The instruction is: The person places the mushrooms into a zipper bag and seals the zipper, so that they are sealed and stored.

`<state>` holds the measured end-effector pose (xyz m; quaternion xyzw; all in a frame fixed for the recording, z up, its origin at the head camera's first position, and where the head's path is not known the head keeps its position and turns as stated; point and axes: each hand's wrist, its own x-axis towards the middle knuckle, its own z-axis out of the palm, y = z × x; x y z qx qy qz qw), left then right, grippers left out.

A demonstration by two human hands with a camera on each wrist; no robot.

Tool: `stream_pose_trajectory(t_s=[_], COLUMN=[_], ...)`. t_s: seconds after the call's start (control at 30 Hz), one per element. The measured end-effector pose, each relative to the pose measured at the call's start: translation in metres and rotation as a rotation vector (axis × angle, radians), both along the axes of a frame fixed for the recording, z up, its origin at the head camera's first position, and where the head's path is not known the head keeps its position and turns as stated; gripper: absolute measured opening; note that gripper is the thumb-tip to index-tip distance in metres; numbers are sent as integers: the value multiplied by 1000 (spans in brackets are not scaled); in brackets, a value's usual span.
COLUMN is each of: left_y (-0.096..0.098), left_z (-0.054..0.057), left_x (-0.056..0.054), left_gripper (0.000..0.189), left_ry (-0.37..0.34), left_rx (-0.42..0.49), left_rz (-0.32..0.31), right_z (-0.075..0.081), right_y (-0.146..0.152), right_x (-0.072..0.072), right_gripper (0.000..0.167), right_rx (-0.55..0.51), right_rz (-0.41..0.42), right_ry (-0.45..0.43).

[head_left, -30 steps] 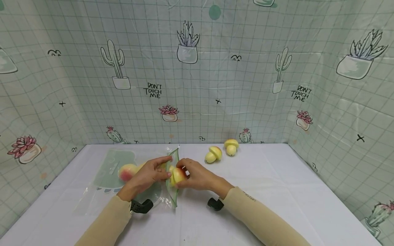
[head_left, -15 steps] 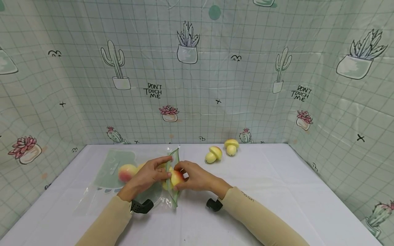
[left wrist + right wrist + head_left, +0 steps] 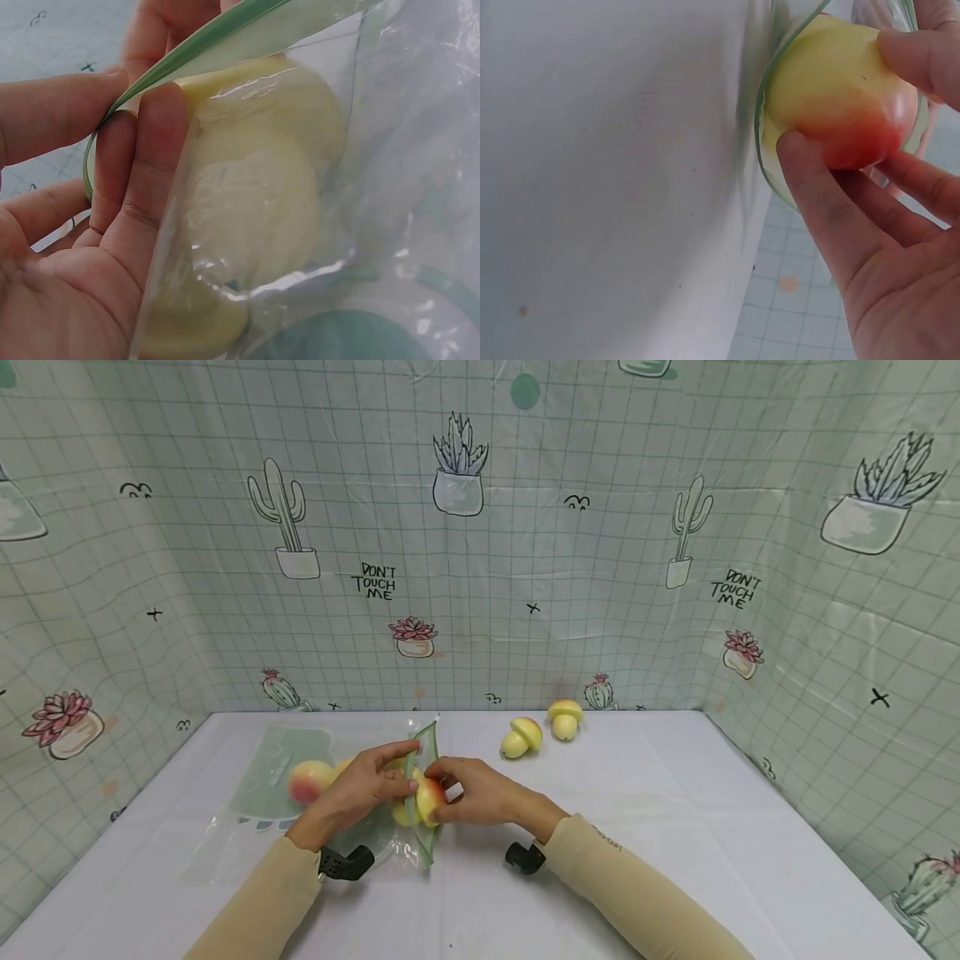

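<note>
My left hand (image 3: 369, 783) pinches the green-edged mouth of a clear zip bag (image 3: 258, 777) and keeps it spread. In the left wrist view, the fingers (image 3: 154, 142) grip the green rim (image 3: 169, 64), with a pale yellow toy mushroom (image 3: 259, 195) showing through the plastic. Another one, its cap yellow blushing to red (image 3: 840, 94), sits in the bag's mouth; the fingers and thumb of my right hand (image 3: 483, 789) hold it there. Further left inside the bag lies a yellow and red piece (image 3: 310, 781), partly hidden behind the left hand.
Two more toy mushrooms, a nearer one (image 3: 521, 737) and a farther one (image 3: 565, 718), lie toward the back of the white table (image 3: 637, 827). A cactus-print cloth (image 3: 495, 552) stands around the back and sides.
My right hand has shifted slightly left and turned the toy mushroom, which now sits deeper in the bag's mouth. The left hand holds its place on the rim.
</note>
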<state>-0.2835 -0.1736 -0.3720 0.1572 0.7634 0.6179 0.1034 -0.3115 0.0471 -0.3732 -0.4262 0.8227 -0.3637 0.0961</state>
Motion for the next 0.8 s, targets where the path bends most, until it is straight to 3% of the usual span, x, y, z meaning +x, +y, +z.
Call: stream_pose_trajectory(t_s=[0.43, 0.8], left_y=[0, 0], left_z=[2, 2], left_x=[0, 0], left_gripper=[70, 70], left_ry=[33, 19], left_rx=[-16, -14], left_rz=[-26, -30], right_z=[-3, 0], right_y=[-6, -1], right_x=[-2, -3], right_gripper=[44, 36], right_rx=[8, 18], right_rz=[-7, 14], right_ry=[47, -3])
